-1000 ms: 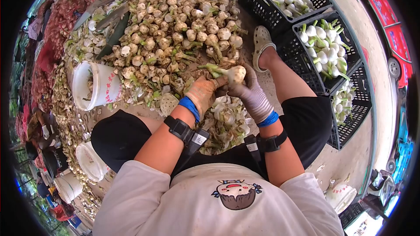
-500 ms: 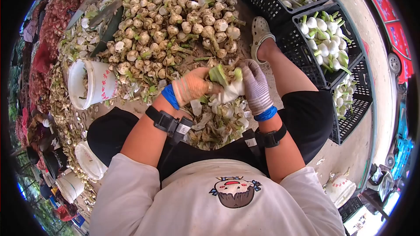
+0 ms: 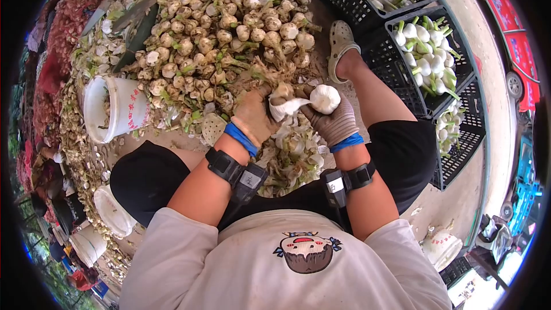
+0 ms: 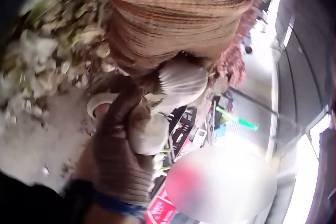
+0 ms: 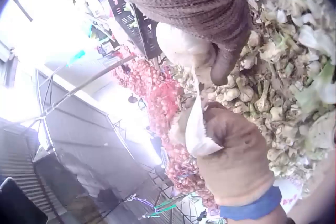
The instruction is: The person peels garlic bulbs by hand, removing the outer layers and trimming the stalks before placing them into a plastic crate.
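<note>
In the head view my gloved right hand (image 3: pixel 334 123) grips a clean white garlic bulb (image 3: pixel 325 99), its round side facing up. To its left, my gloved left hand (image 3: pixel 252 116) pinches a strip of garlic skin (image 3: pixel 287 108) with brown, dry leaves behind it. The right wrist view has the strip (image 5: pixel 198 134) stretching from the left hand (image 5: pixel 231 145) up to the bulb (image 5: pixel 181 45). Seen from the left wrist, the white skin (image 4: pixel 184 82) curls out beneath the left glove, close to the bulb (image 4: pixel 149 132). Fingertips of both hands are partly hidden.
A large heap of unpeeled garlic (image 3: pixel 229 28) spreads ahead. Discarded skins (image 3: pixel 293 161) lie between the legs. Black crates (image 3: pixel 427 60) of white garlic stand at the right, beyond a foot in a clog (image 3: pixel 342 46). A white bucket (image 3: pixel 117 109) lies tipped at the left.
The dirty bulb has lost its outer skin and shows white in the right hand. Skin and leaves have come away into the left hand, which has turned and drawn slightly back.
</note>
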The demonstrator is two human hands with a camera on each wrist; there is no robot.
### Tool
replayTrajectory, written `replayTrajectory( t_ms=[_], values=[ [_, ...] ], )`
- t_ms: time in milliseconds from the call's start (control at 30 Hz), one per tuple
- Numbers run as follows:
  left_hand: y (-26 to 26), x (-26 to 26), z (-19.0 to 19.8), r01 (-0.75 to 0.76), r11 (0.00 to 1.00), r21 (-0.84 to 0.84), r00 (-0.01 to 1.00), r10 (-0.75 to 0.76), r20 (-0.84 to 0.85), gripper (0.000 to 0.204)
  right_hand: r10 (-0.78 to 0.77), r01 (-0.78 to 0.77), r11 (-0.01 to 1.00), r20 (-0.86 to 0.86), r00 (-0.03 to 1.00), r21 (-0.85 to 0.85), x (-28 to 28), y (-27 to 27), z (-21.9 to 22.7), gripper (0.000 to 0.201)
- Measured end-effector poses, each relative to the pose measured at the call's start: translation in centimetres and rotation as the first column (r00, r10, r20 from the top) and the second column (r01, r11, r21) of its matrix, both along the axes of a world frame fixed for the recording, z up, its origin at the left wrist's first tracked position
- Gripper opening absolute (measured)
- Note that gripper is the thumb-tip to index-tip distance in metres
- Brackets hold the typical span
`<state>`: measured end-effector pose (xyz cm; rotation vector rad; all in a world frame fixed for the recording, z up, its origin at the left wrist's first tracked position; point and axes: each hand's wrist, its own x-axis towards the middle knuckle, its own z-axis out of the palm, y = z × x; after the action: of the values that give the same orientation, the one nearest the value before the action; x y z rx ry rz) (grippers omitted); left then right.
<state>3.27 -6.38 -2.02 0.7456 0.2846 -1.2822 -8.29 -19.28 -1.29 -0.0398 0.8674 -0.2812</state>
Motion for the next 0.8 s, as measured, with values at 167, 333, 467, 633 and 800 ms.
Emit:
replayTrajectory(
  t_ms=[167,333,467,633,800],
  values=[
    [-1.1,-1.6,-1.2,0.174,0.889,0.424,0.093,-0.444,0.891,0.024,0.031,-0.032,0.995,-0.012,0.999,-0.096,0.8,0.4,-1.2,0.033],
    [-1.5,-1.3,0.3,0.435,0.105,0.894,-0.432,-0.847,0.31,0.055,0.213,-0.796,0.122,-0.768,0.604,-0.593,3.1,-3.9,-2.2,0.029],
    [0.0,7.3,-4.2,-0.147,0.464,0.874,-0.032,-0.885,0.465,0.058,-0.194,0.252,0.895,0.187,0.963,-0.369,4.3,-9.7,4.0,0.054],
    [3.0,19.5,-7.4,-0.489,-0.183,0.853,0.076,-0.983,-0.167,0.071,-0.137,0.265,0.867,0.31,0.941,-0.421,4.9,-10.4,1.3,0.04],
    [5.7,21.5,-8.1,-0.605,-0.113,0.788,-0.144,-0.958,-0.249,0.039,0.226,-0.226,0.907,-0.043,0.973,-0.356,6.5,-4.5,-3.9,0.027]
  ],
)
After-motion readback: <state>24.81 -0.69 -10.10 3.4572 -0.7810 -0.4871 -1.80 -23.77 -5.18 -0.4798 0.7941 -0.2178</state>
